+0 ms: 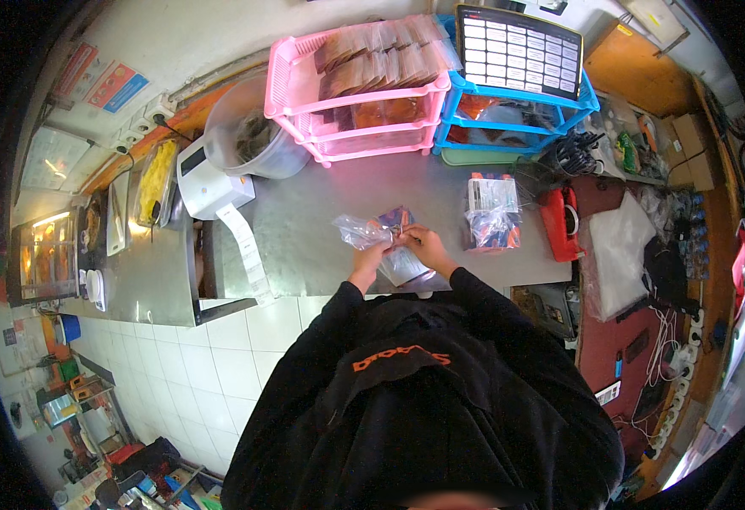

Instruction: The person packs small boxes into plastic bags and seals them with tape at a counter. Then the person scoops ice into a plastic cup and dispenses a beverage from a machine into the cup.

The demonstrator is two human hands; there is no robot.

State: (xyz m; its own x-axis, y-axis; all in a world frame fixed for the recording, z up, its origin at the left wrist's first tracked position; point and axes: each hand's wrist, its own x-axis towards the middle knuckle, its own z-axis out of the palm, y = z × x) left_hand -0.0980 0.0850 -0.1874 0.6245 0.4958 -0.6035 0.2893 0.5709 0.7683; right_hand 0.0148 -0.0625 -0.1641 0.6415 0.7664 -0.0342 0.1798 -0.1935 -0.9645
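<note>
Near the front edge of the metal counter (309, 255), both my hands meet at the gathered neck of a clear plastic bag (361, 231). My left hand (368, 261) grips the gathered plastic, and my right hand (428, 245) pinches beside it with bent fingers. Inside the bag is a purple and orange box (398, 217) with a white labelled part nearer my body. Another bagged box (493, 220), in the same colours and bearing a printed white label, lies to the right. Beyond it is a red tape dispenser (560, 223) with a roll.
A label printer (210, 182) trails a paper strip (245, 248) on the left. A clear bucket (251, 131), a pink rack (360, 99) of packets and a blue rack (506, 95) stand behind. A touchscreen (519, 54) rests on the blue rack. White plastic bags (618, 255) lie right.
</note>
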